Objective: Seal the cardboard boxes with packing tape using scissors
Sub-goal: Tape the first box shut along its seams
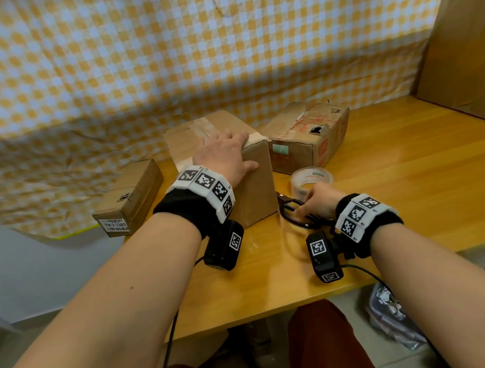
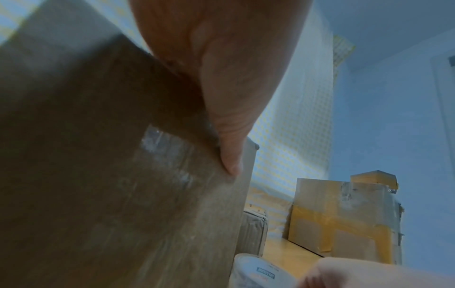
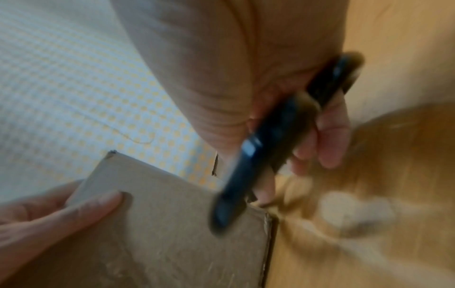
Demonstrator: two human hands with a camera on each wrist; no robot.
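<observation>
— Where are your hands?

— My left hand lies on top of the middle cardboard box, fingers draped over its top edge and thumb pressed against the near side. My right hand is down on the desk, fingers curled around the black scissors just right of that box.

— And the tape?

— The roll of clear packing tape sits on the desk just behind my right hand. A flat box lies to the left, and a torn box stands behind on the right.
</observation>
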